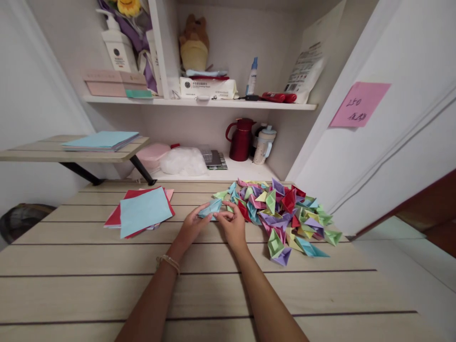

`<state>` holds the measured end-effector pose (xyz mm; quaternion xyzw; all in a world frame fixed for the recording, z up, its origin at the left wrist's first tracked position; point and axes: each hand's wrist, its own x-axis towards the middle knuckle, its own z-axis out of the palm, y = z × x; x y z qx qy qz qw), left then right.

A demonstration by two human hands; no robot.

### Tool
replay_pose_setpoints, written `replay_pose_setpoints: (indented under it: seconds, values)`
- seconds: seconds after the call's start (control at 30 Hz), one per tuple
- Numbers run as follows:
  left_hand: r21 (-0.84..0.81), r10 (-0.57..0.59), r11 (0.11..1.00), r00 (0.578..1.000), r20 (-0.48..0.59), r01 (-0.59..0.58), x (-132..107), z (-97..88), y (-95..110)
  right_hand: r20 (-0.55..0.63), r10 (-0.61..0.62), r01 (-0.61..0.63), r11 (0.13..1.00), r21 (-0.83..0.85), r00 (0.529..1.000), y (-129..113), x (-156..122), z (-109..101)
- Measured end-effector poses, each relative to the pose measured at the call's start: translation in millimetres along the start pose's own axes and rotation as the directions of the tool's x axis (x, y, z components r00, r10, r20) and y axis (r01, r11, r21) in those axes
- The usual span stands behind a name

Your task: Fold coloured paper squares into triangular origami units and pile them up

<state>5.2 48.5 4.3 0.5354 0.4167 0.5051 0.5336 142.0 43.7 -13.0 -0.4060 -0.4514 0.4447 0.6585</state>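
My left hand and my right hand meet at the middle of the wooden table, both pinching a light blue folded paper piece. The fingers of each hand are closed on its edges. Just to the right lies a heap of folded paper boats in pink, green, purple, red and blue. A stack of flat coloured paper sheets, blue on top, lies to the left of my hands.
Behind the table is a shelf with bottles, a tissue pack and a plush toy. Below it stand a red jug and a white cup. A side shelf holds more paper. A pink note is stuck on the right wall.
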Motion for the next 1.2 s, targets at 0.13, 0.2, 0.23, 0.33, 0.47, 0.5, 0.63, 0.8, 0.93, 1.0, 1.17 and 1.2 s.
replay_pose_setpoints:
  seconds: [0.13,0.2,0.23,0.33,0.47,0.5,0.63,0.8,0.93,1.0,1.17,1.2]
  values:
    - [-0.046,-0.031,0.998,0.998,0.061,0.034,0,-1.9,-6,0.009,0.0,0.0,1.0,0.029,1.0,1,1,0]
    - [-0.002,-0.019,1.0,0.999,0.027,0.019,1,-3.8,-11,0.033,0.009,-0.01,1.0,0.03,0.999,2,1,0]
    - [0.05,-0.009,0.999,1.0,-0.004,0.009,2,-4.5,-13,0.04,0.012,-0.013,1.0,0.027,0.999,2,1,0]
    - [0.183,-0.017,0.983,0.999,-0.034,0.023,4,-5.1,-16,0.044,0.026,-0.028,0.999,0.038,0.999,3,1,0]
    - [0.161,-0.03,0.986,0.999,-0.016,0.032,2,-3.2,-13,0.05,0.062,-0.065,0.997,0.052,0.997,6,1,0]
    - [0.173,-0.029,0.984,0.999,-0.017,0.031,2,-3.0,-12,0.054,0.068,-0.07,0.997,0.044,0.996,7,2,-1]
    - [0.288,-0.035,0.957,0.999,0.006,0.032,-1,-4.0,-7,0.031,0.078,-0.077,0.997,-0.032,0.996,7,3,-3]
    - [0.217,-0.027,0.976,1.0,-0.013,0.029,-2,-1.3,-4,0.005,0.101,-0.101,0.995,-0.011,0.995,6,4,-3]
    - [0.069,-0.002,0.998,0.997,-0.083,0.008,-2,1.9,-1,-0.002,0.149,-0.148,0.985,0.093,0.989,4,3,-2]
    - [0.075,-0.001,0.997,0.999,-0.046,0.004,-3,2.3,1,-0.013,0.144,-0.142,0.984,0.105,0.99,2,2,-1]
    - [0.134,-0.016,0.991,0.999,0.028,0.012,-4,1.6,1,0.052,0.184,-0.189,0.974,0.127,0.982,-5,2,-3]
    - [0.14,-0.017,0.99,1.0,0.019,0.014,-4,1.5,1,0.095,0.206,-0.217,0.967,0.131,0.974,-7,3,-3]
